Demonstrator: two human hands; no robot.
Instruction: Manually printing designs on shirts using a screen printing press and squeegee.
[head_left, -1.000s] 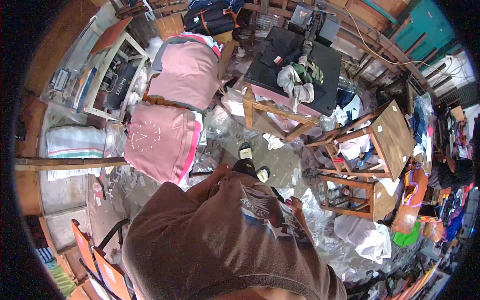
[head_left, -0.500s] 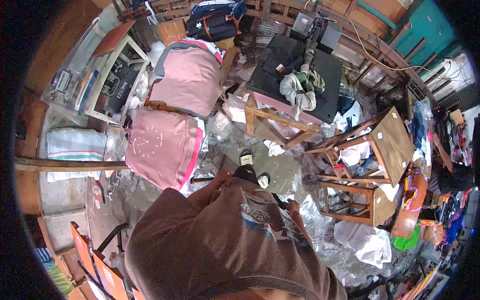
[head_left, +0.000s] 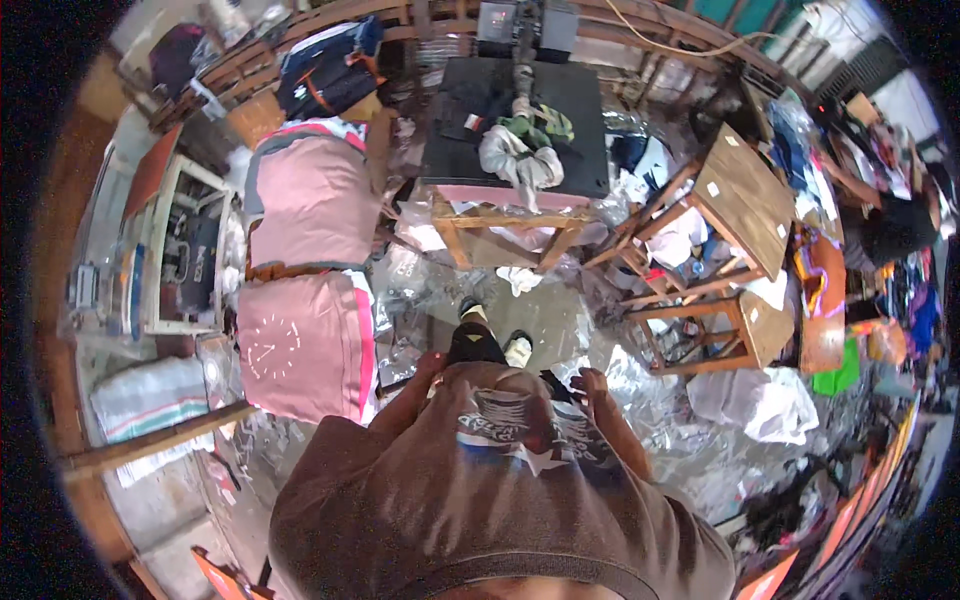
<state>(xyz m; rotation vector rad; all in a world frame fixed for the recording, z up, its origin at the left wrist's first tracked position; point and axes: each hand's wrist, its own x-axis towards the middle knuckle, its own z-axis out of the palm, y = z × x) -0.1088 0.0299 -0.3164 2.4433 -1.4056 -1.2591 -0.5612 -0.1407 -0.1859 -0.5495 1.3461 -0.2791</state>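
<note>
I stand on the floor with both arms lowered beside my body. My left hand (head_left: 431,366) hangs by my left hip, nearest to the folded pink fabric stack (head_left: 290,350); its fingers are too small and partly hidden to make out. On the other side, my right hand (head_left: 592,384) hangs by my hip next to my dark shorts, its fingers seemingly apart and nothing visible in them. Ahead of me is a black-topped table (head_left: 450,150), with a bunched grey and green cloth (head_left: 522,158) lying on it.
Another pink fabric stack (head_left: 315,195) lies behind the nearer one. Wooden stools (head_left: 745,195) lean over at the right, beside a white bundle (head_left: 755,400). Clear plastic sheeting (head_left: 630,375) covers floor areas. A wooden bar (head_left: 160,440) crosses the left. Another person (head_left: 890,225) is at the far right.
My view has turned to the right, so the black-topped table and stools have shifted left in it. My right hand has swung slightly forward; both arms stay low.
</note>
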